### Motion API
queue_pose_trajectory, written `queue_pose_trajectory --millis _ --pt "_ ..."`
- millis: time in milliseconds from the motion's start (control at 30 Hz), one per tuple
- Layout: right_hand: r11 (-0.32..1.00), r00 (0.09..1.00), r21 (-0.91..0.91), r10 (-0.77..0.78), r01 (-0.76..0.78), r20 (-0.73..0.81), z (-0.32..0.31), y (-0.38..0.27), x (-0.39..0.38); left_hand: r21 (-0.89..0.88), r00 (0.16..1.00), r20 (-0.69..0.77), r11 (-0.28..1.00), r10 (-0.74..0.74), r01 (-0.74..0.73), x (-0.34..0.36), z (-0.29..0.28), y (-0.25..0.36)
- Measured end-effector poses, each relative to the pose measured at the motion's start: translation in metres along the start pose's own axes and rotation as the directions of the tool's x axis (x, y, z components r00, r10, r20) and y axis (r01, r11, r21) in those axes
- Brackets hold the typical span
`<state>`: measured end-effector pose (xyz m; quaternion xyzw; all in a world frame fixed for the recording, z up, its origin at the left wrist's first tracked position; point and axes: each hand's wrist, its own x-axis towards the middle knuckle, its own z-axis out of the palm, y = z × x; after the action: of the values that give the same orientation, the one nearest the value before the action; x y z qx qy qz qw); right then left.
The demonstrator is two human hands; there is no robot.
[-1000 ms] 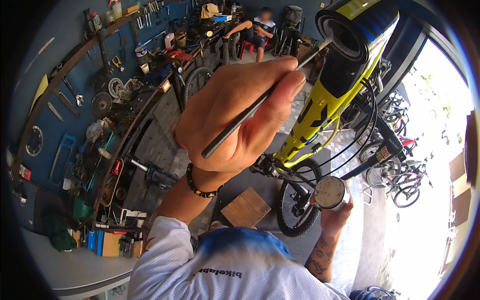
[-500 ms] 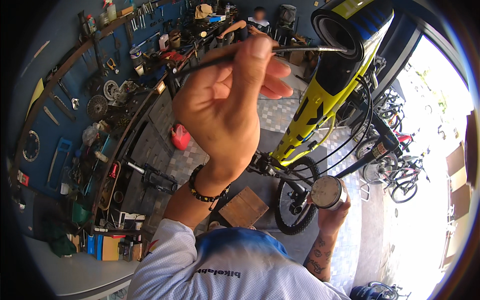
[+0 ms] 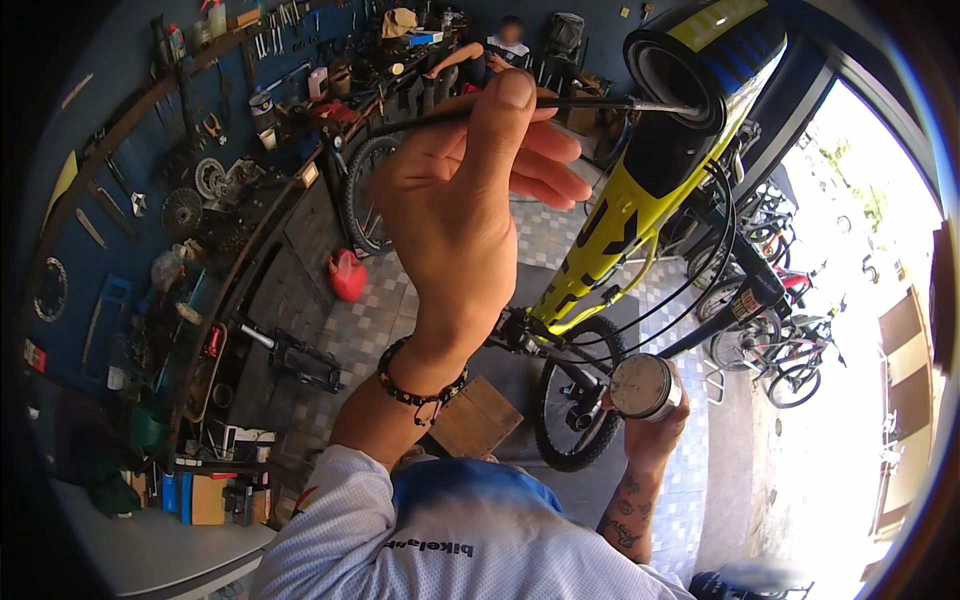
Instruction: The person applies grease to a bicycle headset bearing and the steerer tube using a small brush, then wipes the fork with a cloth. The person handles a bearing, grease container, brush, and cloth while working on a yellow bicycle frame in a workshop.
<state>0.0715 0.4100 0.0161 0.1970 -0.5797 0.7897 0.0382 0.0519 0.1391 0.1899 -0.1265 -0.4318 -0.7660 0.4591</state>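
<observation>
My left hand point(image 3: 455, 215) pinches a slim black brush point(image 3: 590, 102) between thumb and forefinger, the other fingers loosely extended. The brush's pale, narrow tip lies at the inner wall of the open head tube point(image 3: 680, 75) of a yellow and black bicycle frame point(image 3: 600, 245). Lower right, my right hand point(image 3: 662, 425) is wrapped round a round tub point(image 3: 640, 387) with a pale, smudged top. Whether that top is a lid or the contents, I cannot tell. The tub is held apart from the frame, below the hanging black cables point(image 3: 728, 230).
A tool-hung wall and cluttered workbench point(image 3: 230, 270) curve along the left. Beneath the frame are a wheel point(image 3: 580, 400) and a wooden box point(image 3: 475, 415). A red container point(image 3: 347, 275) stands on the tiled floor. Another person point(image 3: 505, 45) sits at the back; several bikes stand at right.
The brush handle is now more level, and its tip sits slightly lower at the head tube's inner wall. My right hand keeps hold of the tub. The whole view has shifted slightly.
</observation>
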Motion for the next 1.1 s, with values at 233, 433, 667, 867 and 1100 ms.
queue_pose_trajectory --millis 233,433,667,867,1100 --pt "0.997 1.0 -0.067 -0.024 0.023 -0.006 -0.003 0.002 0.001 -0.401 0.929 0.126 0.839 -0.347 0.368 0.003 -0.004 -0.012" --pt "0.998 1.0 -0.057 -0.02 0.019 -0.01 -0.006 0.003 -0.001 -0.617 0.702 0.397 0.394 -0.591 0.681 0.004 -0.016 -0.023" --pt "0.999 0.999 -0.037 -0.026 0.025 -0.025 -0.011 0.006 -0.001 -0.309 0.987 -0.105 0.947 -0.122 0.084 -0.029 -0.013 -0.013" --pt "0.999 0.999 -0.022 -0.027 0.028 0.022 -0.01 0.004 -0.001 -0.075 0.983 -0.159 0.992 0.09 -0.103 -0.032 -0.001 -0.011" --pt "0.999 0.999 0.003 -0.043 0.042 0.012 -0.011 0.005 -0.005 -0.083 0.978 -0.166 0.986 0.127 -0.142 -0.035 0.004 -0.013"
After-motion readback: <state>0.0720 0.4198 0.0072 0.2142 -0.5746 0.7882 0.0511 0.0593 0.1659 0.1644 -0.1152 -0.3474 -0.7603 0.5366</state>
